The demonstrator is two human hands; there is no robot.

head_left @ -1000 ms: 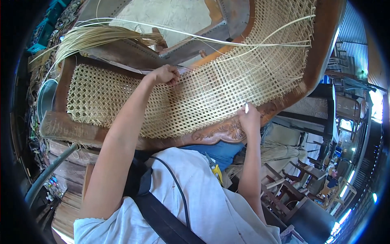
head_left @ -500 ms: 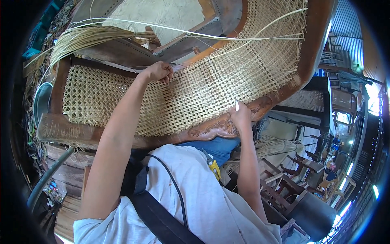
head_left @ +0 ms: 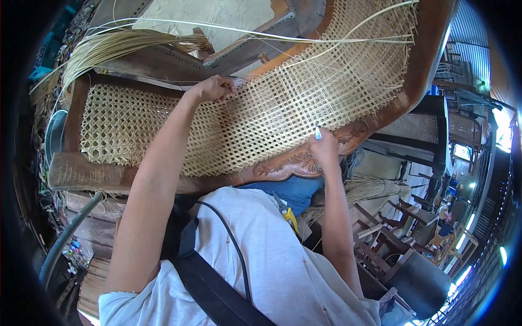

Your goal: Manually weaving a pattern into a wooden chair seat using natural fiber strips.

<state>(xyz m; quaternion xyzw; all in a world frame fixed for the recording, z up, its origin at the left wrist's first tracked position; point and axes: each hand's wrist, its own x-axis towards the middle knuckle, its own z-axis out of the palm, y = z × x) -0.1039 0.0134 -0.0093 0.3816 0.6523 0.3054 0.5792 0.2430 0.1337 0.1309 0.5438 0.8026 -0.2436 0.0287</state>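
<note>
A carved wooden chair frame [head_left: 293,163] lies across my lap, with a woven cane panel [head_left: 277,111] stretched inside it. My left hand [head_left: 215,88] is at the panel's far edge, its fingers pinched together over the weave. What they hold is too small to make out. At the near edge, my right hand [head_left: 325,146] is closed around the carved rail, its fingers partly hidden. A small white pointed piece [head_left: 318,133] shows at its thumb; its kind is unclear. Long loose cane strands [head_left: 244,38] run over the panel's far right part.
A bundle of cane strips [head_left: 109,48] rests at the far left on another wooden frame [head_left: 157,62]. Near my lap is a yellow-handled tool [head_left: 291,218]. A second cane bundle [head_left: 375,188] and several chairs [head_left: 405,217] stand to the right. A hose-like bar [head_left: 68,236] curves at the left.
My left hand has shifted slightly to the right along the far edge. The right hand stays at the near rail, its white piece tilted a little differently. The view has moved slightly.
</note>
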